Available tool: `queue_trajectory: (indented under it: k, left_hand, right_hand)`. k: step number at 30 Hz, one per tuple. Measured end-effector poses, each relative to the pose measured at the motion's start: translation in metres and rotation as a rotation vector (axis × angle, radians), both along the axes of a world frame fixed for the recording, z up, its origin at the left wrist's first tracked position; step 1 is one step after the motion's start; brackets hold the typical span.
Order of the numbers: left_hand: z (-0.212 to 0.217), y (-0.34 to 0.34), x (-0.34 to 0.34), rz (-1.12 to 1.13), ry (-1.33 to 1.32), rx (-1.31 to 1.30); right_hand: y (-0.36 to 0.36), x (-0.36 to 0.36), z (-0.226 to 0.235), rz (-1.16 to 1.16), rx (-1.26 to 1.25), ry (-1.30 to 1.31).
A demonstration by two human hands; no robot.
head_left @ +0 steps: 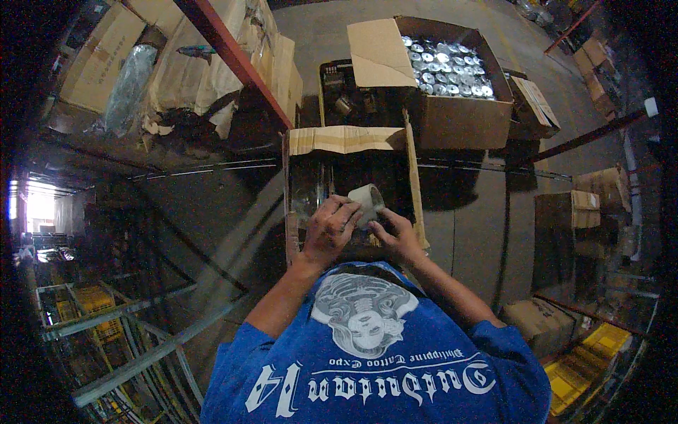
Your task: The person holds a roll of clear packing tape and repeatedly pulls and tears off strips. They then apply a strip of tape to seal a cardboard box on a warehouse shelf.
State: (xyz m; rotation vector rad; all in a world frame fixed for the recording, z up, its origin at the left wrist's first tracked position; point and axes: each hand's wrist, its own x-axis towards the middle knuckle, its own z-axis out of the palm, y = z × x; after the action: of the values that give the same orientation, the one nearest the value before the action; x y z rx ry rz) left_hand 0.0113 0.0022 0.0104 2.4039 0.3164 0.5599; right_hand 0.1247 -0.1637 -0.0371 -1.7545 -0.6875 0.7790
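Observation:
A roll of wide, pale tape (365, 198) is held up between my two hands in front of my chest. My left hand (329, 229) grips its left side with bent fingers. On the other side, the fingers and thumb of my right hand (397, 233) close on the roll's lower right edge. Beneath them stands an open cardboard box (417, 185) with its far flap raised. Its inside is dark, and clear plastic shows along the left part.
Beyond it, a large carton (462, 124) holds many shiny metal round pieces. A dark crate (327, 92) stands beside that carton. Wrapped cartons (191, 78) sit behind a red post (236, 60). Metal frames (141, 360) are at lower left, yellow crates (590, 364) at lower right.

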Motion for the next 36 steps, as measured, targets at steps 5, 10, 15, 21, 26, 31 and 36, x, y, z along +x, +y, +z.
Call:
queue_trajectory:
  k: [5,10,15,21,26,31,36]
  left_hand:
    - [0.005,-0.002,0.004,-0.042,0.065,0.192]
    - [0.007,0.000,0.010,-0.123,0.097,0.324]
    - [-0.004,0.005,0.012,-0.125,0.073,0.249]
    - [-0.021,0.011,0.013,-0.114,-0.043,-0.027]
    - [-0.023,0.008,0.013,-0.041,-0.023,-0.073]
    - [-0.019,0.006,0.015,-0.039,0.006,-0.021]
    - [-0.018,0.007,0.017,-0.059,0.089,0.139]
  right_hand:
    - [0.000,-0.005,0.005,-0.014,-0.049,-0.160]
    - [0.000,-0.004,0.001,-0.022,-0.028,-0.285]
    - [-0.001,0.000,0.003,0.020,-0.192,-0.176]
    - [0.005,-0.003,0.002,-0.078,-0.054,-0.174]
    - [0.010,-0.005,0.008,-0.090,-0.084,-0.259]
    - [0.011,-0.005,0.016,-0.061,-0.154,-0.333]
    - [0.008,-0.005,0.011,-0.041,-0.151,-0.339]
